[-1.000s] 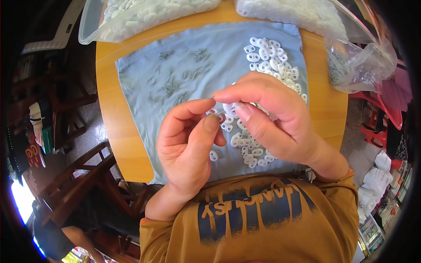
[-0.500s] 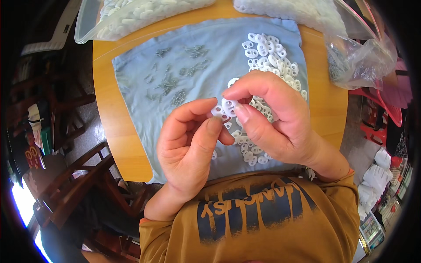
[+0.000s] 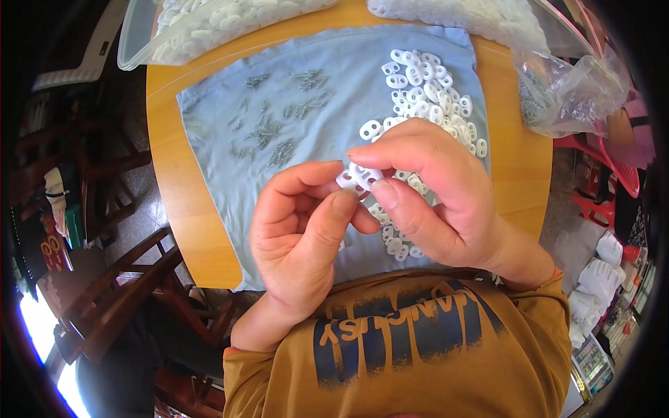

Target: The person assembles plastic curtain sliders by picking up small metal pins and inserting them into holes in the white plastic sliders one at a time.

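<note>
Both hands meet over a light blue cloth (image 3: pixel 244 153) spread on a round wooden table (image 3: pixel 167 188). My left hand (image 3: pixel 303 237) and my right hand (image 3: pixel 425 195) pinch one small white plastic piece with two holes (image 3: pixel 359 175) between fingertips and thumbs. Under and beyond my right hand lies a heap of several like white pieces (image 3: pixel 425 97). Small metal springs (image 3: pixel 279 129) are scattered over the cloth's left and middle.
A clear plastic tub (image 3: pixel 202 28) of white pieces stands at the table's far left edge. Clear bags (image 3: pixel 571 90) sit at the far right, one holding white pieces. Dark wooden chairs (image 3: pixel 118 292) stand left of the table. Red stools and packets are at the right.
Both hands have lifted slightly toward me with the white piece; the fingertips have shifted on it and it now shows its two holes.
</note>
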`<state>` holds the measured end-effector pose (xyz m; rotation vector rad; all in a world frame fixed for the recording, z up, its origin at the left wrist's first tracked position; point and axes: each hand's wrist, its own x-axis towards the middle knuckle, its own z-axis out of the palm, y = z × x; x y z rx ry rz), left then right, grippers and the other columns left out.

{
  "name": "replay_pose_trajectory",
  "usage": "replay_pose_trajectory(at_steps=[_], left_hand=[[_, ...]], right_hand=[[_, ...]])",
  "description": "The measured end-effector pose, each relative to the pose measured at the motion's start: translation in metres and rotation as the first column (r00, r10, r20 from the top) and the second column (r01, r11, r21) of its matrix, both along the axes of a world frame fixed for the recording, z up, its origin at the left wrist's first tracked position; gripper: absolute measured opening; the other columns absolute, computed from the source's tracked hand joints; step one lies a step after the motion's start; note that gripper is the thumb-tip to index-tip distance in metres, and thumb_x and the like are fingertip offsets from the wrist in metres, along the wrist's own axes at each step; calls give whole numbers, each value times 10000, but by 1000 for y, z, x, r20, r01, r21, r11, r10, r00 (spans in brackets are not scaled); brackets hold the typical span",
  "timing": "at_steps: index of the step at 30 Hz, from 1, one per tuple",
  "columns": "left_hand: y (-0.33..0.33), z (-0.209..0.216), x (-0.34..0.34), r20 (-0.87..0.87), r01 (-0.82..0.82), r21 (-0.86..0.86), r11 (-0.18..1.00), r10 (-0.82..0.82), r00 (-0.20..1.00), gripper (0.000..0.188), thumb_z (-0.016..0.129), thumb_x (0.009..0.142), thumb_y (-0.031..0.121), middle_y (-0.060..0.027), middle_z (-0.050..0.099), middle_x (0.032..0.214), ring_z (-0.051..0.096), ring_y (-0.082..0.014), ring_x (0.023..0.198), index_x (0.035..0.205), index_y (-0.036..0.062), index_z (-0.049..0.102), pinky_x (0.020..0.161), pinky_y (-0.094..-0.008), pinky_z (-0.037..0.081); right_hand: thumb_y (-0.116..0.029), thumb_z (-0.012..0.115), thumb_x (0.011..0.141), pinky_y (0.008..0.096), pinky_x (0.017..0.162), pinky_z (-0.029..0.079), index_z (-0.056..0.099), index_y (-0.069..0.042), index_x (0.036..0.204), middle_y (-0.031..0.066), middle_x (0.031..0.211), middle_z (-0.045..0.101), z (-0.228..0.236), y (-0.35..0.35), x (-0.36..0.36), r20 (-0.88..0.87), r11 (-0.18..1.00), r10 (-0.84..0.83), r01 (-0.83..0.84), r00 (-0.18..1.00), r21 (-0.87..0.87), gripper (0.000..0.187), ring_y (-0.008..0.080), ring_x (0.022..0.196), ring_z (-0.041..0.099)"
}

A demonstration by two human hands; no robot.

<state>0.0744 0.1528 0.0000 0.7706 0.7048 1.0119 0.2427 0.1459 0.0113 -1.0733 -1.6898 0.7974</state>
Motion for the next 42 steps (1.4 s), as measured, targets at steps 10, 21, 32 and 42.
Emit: replay_pose_trajectory(at_steps=[10, 21, 32, 42], left_hand=[[-3, 1, -1, 31, 77, -46, 996, -76, 997, 245, 543, 875, -18, -127, 627, 909, 629, -166, 707, 1115, -40, 496, 659, -255, 517], [-8, 5, 2, 76, 136, -89, 987, -130, 989, 354, 512, 892, -14, -151, 627, 956, 632, -171, 722, 1239, -40, 447, 660, -270, 531], [-10, -3, 3, 137, 181, -72, 981, -170, 976, 367, 516, 891, -19, -172, 626, 976, 633, -177, 698, 1248, -30, 430, 635, -268, 531], [-16, -8, 4, 120, 139, 63, 988, -146, 982, 315, 530, 873, -54, -176, 621, 976, 631, -172, 757, 1179, -25, 457, 651, -269, 540]], right_hand=[[-40, 571, 850, 279, 679, 460, 571, 20, 1112, 136, 930, 571, -2, -9, 3, 38, 998, -38, 37, 999, 41, 268, 202, 779, 560], [-145, 585, 868, 294, 732, 447, 538, 25, 1157, 131, 955, 582, -3, -16, 5, -74, 996, 31, -37, 997, -80, 339, 209, 820, 562], [-97, 629, 809, 323, 667, 465, 569, -5, 1119, 98, 898, 604, -8, -15, 4, -11, 998, -24, 25, 1000, 56, 330, 249, 769, 572], [-138, 554, 881, 318, 687, 452, 540, 2, 1154, 106, 890, 567, -14, -15, 4, -32, 997, 39, -37, 999, 67, 308, 240, 777, 538]])
